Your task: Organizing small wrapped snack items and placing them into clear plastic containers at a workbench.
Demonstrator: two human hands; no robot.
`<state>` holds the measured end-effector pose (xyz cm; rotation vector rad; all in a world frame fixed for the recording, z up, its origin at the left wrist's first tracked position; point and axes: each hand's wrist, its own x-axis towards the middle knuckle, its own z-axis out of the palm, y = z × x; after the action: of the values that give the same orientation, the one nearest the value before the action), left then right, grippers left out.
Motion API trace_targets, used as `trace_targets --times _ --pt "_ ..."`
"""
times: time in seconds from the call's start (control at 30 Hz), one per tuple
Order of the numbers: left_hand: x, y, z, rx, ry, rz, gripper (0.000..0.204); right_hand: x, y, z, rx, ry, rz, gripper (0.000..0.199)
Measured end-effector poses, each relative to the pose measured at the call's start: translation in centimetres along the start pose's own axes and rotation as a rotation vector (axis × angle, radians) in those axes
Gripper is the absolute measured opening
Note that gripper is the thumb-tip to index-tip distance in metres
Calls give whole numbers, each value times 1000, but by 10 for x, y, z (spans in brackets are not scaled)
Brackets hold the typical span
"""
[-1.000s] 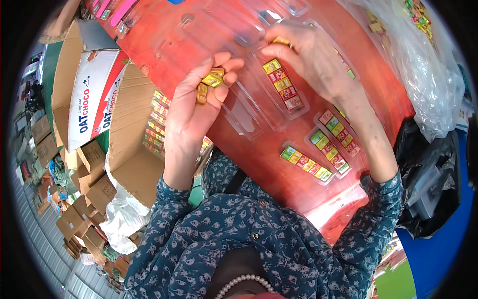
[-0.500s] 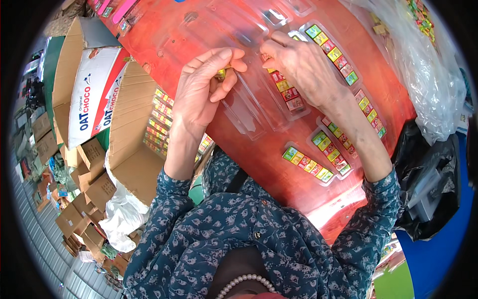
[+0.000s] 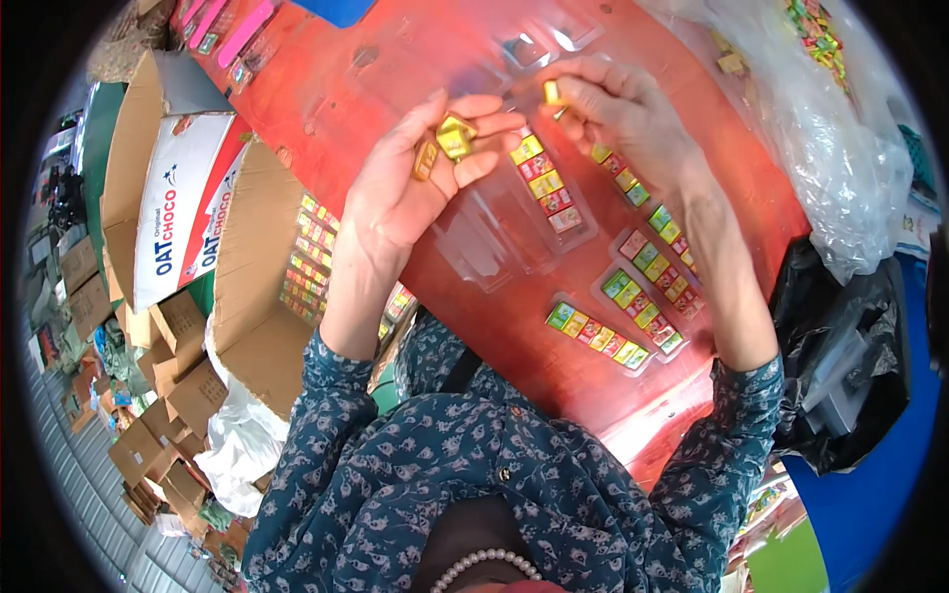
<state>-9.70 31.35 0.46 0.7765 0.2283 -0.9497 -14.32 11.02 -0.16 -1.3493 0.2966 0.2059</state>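
My left hand [image 3: 390, 188] is turned palm up, fingers curled around several small, shiny yellow wrapped pieces [image 3: 456, 139]. To its right, my right hand [image 3: 647, 124] pinches one small yellow wrapped piece [image 3: 552, 93] between thumb and fingertips. Between and below the hands lies a clear plastic tray with a row of red and yellow pieces [image 3: 550, 188]. An unfilled clear tray section [image 3: 473, 255] is beside it, under my left hand. Nearer to me, narrow trays hold rows of green, yellow and red pieces [image 3: 598, 336]. My right forearm partly covers another row.
The red table [image 3: 465, 326] carries the trays. On the left stands an open cardboard box [image 3: 262, 287] with packed rows of pieces inside. A clear plastic bag [image 3: 840, 188] with loose colourful pieces lies at the right, above a black bag [image 3: 840, 366]. Pink items [image 3: 245, 35] lie far left.
My right hand has lifted from the tray row and moved slightly right, now showing a yellow piece in its fingertips. My left hand has opened somewhat, revealing the yellow pieces in it.
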Motion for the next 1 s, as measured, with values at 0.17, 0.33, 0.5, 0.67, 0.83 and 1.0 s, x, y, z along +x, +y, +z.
trace_targets --times 0.17,0.33,0.5,0.67,0.83,1.0 --pt "9 -13 7 -205 -109 -75 36 -11 2 14 -350 -38 -453 17" --pt "15 -21 7 -255 -35 -124 20 -28 -22 18 -882 30 -625 19" --pt "15 -18 13 -98 93 -110 17 -27 -68 -50 -1029 405 -747 18" --pt "14 -16 26 -34 15 -128 17 10 -115 -189 -1054 797 -750 20" --pt "18 -20 38 -14 12 -180 18 46 -101 -255 -1361 688 -627 34" --pt "20 -24 35 -15 8 -195 16 60 -106 -256 -1457 513 -383 38"
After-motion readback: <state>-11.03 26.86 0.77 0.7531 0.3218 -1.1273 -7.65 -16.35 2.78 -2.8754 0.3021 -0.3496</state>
